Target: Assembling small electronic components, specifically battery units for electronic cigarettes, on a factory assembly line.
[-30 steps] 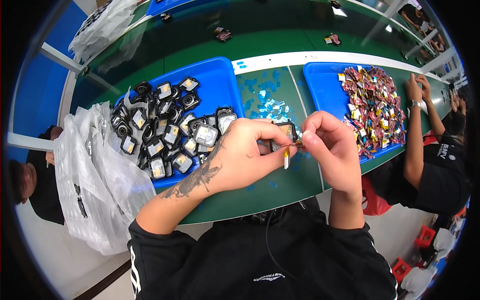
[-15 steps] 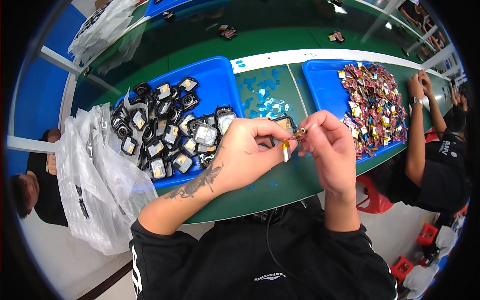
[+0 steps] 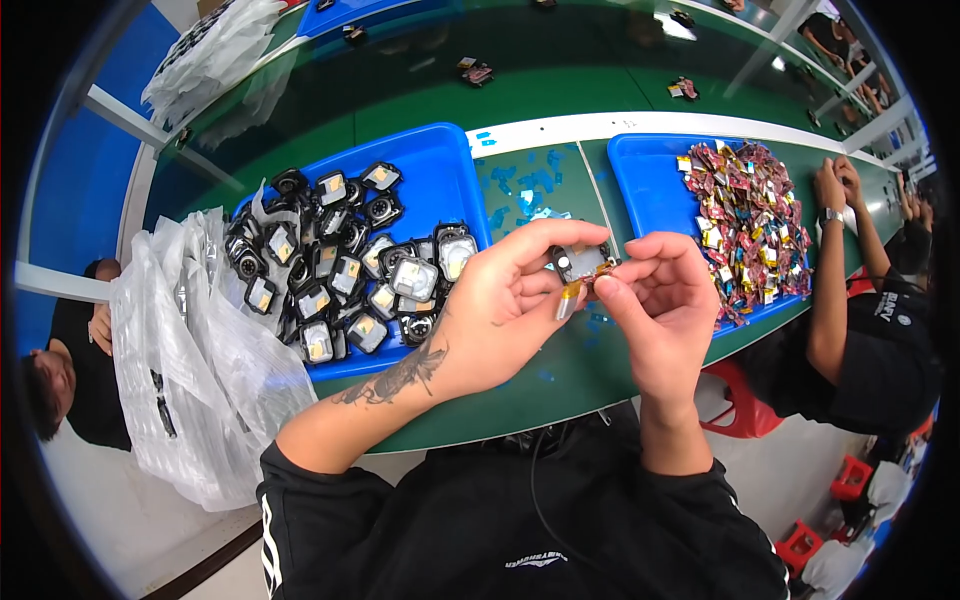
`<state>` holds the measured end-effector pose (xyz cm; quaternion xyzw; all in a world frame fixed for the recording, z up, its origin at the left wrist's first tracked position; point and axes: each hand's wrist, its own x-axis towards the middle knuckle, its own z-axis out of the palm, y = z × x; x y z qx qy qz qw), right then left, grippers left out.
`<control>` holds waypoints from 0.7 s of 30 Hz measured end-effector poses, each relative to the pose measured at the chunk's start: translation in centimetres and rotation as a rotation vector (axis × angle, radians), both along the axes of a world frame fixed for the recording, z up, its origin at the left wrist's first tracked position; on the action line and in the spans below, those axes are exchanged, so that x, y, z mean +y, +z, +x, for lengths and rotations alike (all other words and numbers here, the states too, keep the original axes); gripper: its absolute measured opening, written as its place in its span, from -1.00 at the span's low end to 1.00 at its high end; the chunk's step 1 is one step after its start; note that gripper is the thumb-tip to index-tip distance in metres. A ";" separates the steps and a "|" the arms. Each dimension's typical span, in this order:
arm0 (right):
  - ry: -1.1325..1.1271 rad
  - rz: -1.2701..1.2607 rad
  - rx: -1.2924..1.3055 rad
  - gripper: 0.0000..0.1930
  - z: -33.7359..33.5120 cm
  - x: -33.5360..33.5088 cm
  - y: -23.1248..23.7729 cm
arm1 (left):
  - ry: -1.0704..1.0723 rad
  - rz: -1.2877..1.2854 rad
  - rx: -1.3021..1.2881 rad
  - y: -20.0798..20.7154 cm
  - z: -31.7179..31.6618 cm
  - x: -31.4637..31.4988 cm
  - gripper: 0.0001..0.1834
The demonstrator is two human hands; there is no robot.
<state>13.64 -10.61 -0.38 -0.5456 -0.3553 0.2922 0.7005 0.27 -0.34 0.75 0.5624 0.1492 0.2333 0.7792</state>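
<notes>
- The left hand (image 3: 500, 310) is curled shut around a small black and silver part (image 3: 580, 262). It holds the part up above the green worktop (image 3: 540, 370), in front of the person's chest.
- The right hand (image 3: 665, 305) is closed too. Its fingertips (image 3: 612, 290) pinch a little yellow strip (image 3: 570, 298) that hangs from the bottom of the small part.
- The two hands touch each other right at the part, so most of the part is hidden.
- The left forearm (image 3: 400, 375) has a dark drawing on its skin. Both arms wear black sleeves.
- A blue tray (image 3: 440, 165) sits on the worktop just to the left of the hands. It is full of small black parts (image 3: 345, 270) with shiny middles, piled on each other.
- A second blue tray (image 3: 650, 190) sits to the right of the hands. It holds a heap of little red and gold pieces (image 3: 745, 220).
- Tiny blue scraps (image 3: 520, 195) lie on the worktop between the two trays.
- A clear plastic bag (image 3: 190, 350), all crinkled, hangs off the left edge of the worktop, touching the first tray.
- Another person in a black shirt (image 3: 880, 340) sits at the right. That person's arm (image 3: 830, 270) reaches up to the edge of the second tray.
- One more person (image 3: 60, 380) is at the far left, low down beside the bag.
</notes>
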 end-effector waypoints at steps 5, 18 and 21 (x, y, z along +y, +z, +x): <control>-0.054 0.026 -0.047 -0.67 -0.3 0.0 -0.5 | 0.013 0.028 -0.001 -0.2 0.1 -0.2 -0.51; 0.212 -0.155 -0.033 -0.54 0.8 2.3 1.2 | 0.072 -0.063 -0.109 -0.4 -0.1 0.2 -0.46; 0.328 -0.195 -0.064 -0.53 2.4 4.0 1.8 | 0.110 0.155 0.152 0.9 -0.8 2.0 -0.49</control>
